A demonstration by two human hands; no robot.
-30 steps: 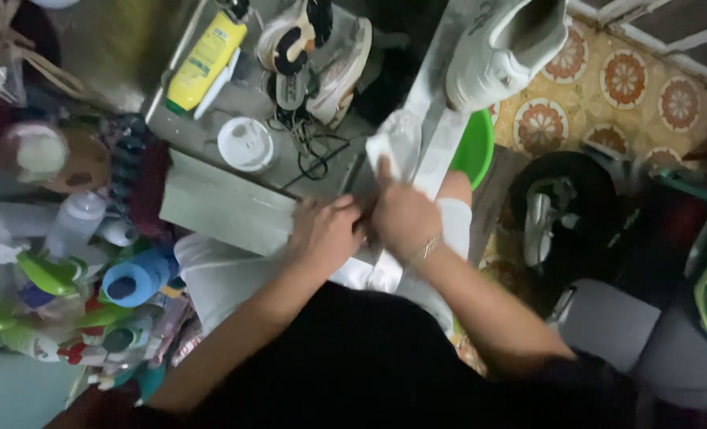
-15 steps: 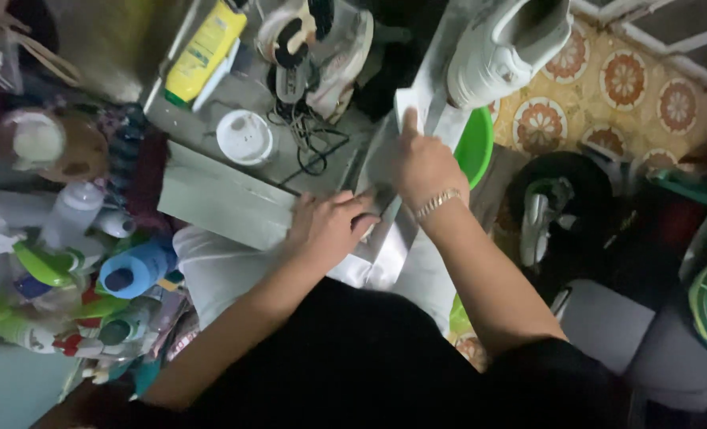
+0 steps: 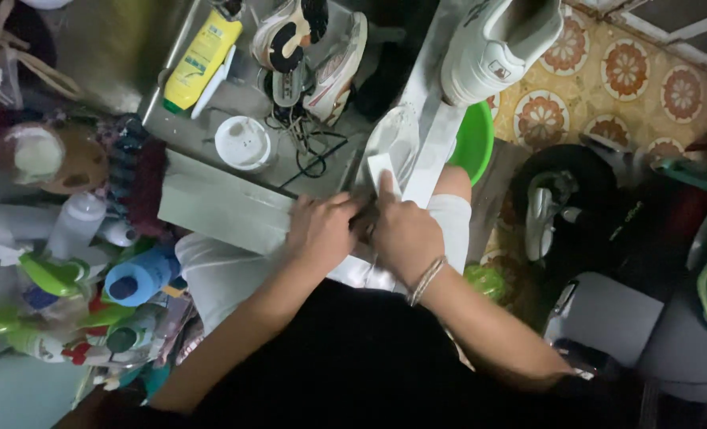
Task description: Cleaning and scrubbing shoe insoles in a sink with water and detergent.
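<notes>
My left hand [image 3: 319, 230] and my right hand [image 3: 402, 232] are pressed together over my lap at the near edge of a metal worktop [image 3: 218, 202]. The right hand, with a thin bracelet at the wrist, pinches a small white piece [image 3: 380, 168] that sticks up past its fingers. Just beyond lies a pale shoe insole [image 3: 393, 135]. The left hand's fingers curl down beside the right; what is under them is hidden.
On the worktop sit a yellow bottle [image 3: 201, 59], a white round lid [image 3: 243, 143], a worn sneaker [image 3: 290, 33] and black laces [image 3: 302, 143]. A white sneaker [image 3: 496, 49] stands above a green basin [image 3: 474, 141]. Spray bottles [image 3: 48, 274] crowd the left. Patterned floor tiles [image 3: 607, 87] lie at right.
My right hand reached up along the white piece half a second ago, then pulled back down to meet the left hand. The view has shifted slightly.
</notes>
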